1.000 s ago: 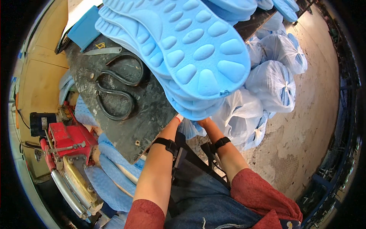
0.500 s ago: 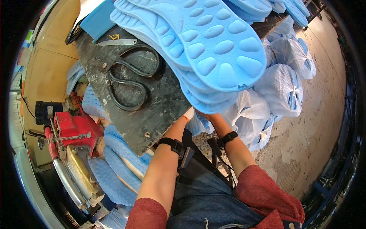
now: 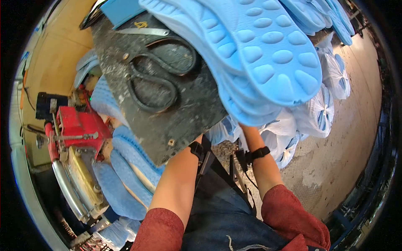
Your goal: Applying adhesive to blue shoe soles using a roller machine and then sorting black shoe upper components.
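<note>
A stack of light blue insoles with raised oval bumps [image 3: 278,54] overhangs the corner of a dark, worn bench top [image 3: 197,108]. My left forearm reaches beneath the bench edge, which hides the left hand. Only the wrist end of my right hand [image 3: 248,130] shows under the overhanging insoles; its fingers are covered. Whatever either hand touches is out of sight. White translucent bags [image 3: 278,129] of blue pieces lie closest to the right hand. Black-handled scissors [image 3: 157,78] rest on the bench, beside a thin metal strip [image 3: 144,32].
Left of the bench stands a red machine [image 3: 79,125] with a silver tube, next to more blue insoles [image 3: 121,188]. A blue box [image 3: 123,11] sits at the bench's far end. Tied bags [image 3: 322,111] line the floor at right, below further blue insoles [image 3: 307,14].
The view has shifted, so bench and insoles appear further right. My left hand has gone from partly visible at the bench edge to hidden. The right hand stays under the insoles.
</note>
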`<state>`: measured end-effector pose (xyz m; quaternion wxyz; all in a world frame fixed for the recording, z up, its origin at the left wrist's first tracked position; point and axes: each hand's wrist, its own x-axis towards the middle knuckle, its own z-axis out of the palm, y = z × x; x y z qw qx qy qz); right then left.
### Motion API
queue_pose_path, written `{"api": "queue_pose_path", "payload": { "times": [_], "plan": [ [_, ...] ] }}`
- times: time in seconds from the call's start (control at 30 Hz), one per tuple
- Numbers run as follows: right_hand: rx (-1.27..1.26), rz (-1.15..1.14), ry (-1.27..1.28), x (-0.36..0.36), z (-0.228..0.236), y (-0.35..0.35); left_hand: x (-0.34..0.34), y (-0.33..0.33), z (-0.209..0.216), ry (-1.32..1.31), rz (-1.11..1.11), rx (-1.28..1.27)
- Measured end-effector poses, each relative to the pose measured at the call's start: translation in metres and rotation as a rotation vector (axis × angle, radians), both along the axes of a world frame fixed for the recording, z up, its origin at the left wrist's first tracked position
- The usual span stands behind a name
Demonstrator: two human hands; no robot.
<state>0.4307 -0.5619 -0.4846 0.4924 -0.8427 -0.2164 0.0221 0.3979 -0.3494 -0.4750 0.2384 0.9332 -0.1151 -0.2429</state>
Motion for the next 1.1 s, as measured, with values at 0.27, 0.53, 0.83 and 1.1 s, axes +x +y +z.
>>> {"api": "queue_pose_path", "payload": {
  "times": [0.27, 0.53, 0.83, 1.1],
  "plan": [
    [0.3, -0.057, 1.21, -0.026, 0.088, 0.059, -0.007, 0.02, 0.122, 0.464, -0.082, 0.344],
    [-0.174, 0.111, 0.327, -0.031, 0.082, 0.083, -0.01, 0.023, 0.133, 0.474, 0.03, 0.362],
    [-0.267, 0.228, 0.013, -0.033, 0.03, 0.089, -0.024, 0.062, 0.01, 0.74, 0.827, -0.454],
    [-0.083, 0.207, 0.091, -0.015, 0.005, 0.067, -0.019, 0.042, 0.081, 0.606, 0.581, -0.249]
  ]
}}
